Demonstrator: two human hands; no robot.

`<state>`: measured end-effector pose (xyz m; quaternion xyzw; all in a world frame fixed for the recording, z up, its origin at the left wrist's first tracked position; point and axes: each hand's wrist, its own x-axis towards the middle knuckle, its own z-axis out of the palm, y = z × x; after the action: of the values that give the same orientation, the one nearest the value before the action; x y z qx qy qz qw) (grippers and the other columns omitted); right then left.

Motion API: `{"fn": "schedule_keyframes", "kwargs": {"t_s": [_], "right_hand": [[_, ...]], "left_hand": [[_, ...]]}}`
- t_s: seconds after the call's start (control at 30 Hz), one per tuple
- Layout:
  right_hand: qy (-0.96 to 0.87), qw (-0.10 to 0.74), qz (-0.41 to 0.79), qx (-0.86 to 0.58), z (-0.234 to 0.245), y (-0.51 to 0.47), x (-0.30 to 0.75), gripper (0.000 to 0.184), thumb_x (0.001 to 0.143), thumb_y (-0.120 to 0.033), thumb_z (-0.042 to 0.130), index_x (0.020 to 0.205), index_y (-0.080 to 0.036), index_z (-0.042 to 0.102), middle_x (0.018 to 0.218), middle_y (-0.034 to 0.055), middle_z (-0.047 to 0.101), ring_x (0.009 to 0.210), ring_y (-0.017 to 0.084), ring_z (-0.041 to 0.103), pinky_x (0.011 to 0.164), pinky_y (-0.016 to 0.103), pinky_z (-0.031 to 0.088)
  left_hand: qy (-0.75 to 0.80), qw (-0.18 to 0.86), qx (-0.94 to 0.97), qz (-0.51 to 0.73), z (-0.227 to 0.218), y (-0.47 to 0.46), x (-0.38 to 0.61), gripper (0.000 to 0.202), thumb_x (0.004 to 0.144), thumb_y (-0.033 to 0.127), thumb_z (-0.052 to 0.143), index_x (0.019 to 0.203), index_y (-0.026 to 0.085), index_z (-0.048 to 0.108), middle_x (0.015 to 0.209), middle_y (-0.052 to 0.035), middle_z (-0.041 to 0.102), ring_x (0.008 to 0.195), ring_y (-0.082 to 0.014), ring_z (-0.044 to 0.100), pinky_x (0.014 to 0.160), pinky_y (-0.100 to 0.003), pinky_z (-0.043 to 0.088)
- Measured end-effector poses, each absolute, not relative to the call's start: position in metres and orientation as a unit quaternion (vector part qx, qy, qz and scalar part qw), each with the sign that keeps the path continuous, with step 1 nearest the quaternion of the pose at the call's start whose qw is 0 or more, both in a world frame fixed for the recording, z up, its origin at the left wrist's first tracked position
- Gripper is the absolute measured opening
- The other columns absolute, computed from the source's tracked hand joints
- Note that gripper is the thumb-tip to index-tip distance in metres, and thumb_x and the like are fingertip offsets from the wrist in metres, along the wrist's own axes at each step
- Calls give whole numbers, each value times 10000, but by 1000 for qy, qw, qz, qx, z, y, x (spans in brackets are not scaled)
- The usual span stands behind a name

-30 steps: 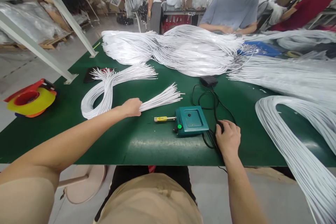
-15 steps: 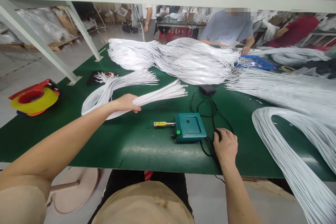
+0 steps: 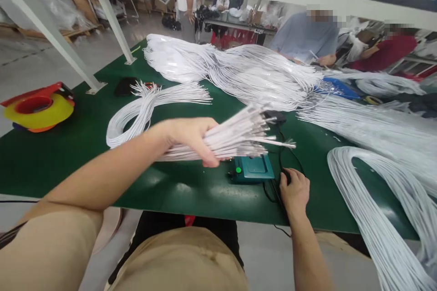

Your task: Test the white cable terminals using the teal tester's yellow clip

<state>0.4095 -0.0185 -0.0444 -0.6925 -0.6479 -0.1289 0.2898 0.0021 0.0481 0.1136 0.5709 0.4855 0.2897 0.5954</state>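
Observation:
My left hand [image 3: 201, 141] is closed around a thick bundle of white cables [image 3: 235, 134], raised above the table with the tips fanned out to the right. One cable [image 3: 282, 143] sticks out past the rest. Below the tips is a green box-shaped device [image 3: 254, 168] with a green button, its left-hand rod hidden by the bundle and hand. My right hand [image 3: 295, 188] rests on the table right of the device, fingers curled against a black cord [image 3: 280, 195]; its grip is partly hidden. Behind my left arm lies a looped white cable bundle [image 3: 128, 120].
Large white cable bundles [image 3: 259, 72] lie across the back, and another loop [image 3: 355, 182] hangs over the front edge. A tape dispenser [image 3: 39, 107] stands at left. A blue tray [image 3: 341, 88] sits near a person in grey [image 3: 303, 38]. A shelf post [image 3: 112, 18] rises at left.
My left hand has moved right and nearer with the cable bundle, which now covers part of the device. My right hand stays by the cord. The view has shifted and tilted slightly.

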Motion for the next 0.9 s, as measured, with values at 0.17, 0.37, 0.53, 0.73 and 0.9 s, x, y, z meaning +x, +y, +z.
{"fn": "schedule_keyframes", "kwargs": {"t_s": [0.17,0.37,0.53,0.73,0.9], "right_hand": [[-653,309,-61,-688,3,-24,377,343,859,-397,526,1052,-156,675,1168,173,668,1087,333,594,907,487,476],[-878,81,50,-468,52,-6,304,860,737,-504,710,1475,-256,344,1578,146,263,1422,410,272,1088,681,232],[-903,-17,24,-429,56,19,297,973,631,-450,798,1473,-226,365,1431,174,433,1335,401,384,1099,634,258],[-904,-45,19,-424,61,50,298,913,658,-466,768,1457,-217,403,1446,194,413,1335,405,389,1099,598,284],[-889,-2,37,-457,73,58,277,787,689,-369,745,1406,-196,472,1490,194,391,1406,420,294,1104,650,236]], "left_hand": [[425,712,446,337,77,25,26,309,653,220,784,910,103,656,698,-37,653,658,-128,637,783,-317,548],[379,781,339,362,54,19,34,300,654,187,804,897,92,656,846,-58,689,651,-81,635,726,-251,564],[430,757,324,371,47,26,28,311,654,166,814,907,88,651,773,-49,680,660,-93,652,703,-225,571],[487,728,259,407,41,23,14,300,659,148,806,917,85,667,762,-43,679,679,-85,655,727,-205,576],[504,716,270,401,42,30,15,311,652,211,815,906,93,680,781,-46,681,699,-97,648,719,-222,556]]}}
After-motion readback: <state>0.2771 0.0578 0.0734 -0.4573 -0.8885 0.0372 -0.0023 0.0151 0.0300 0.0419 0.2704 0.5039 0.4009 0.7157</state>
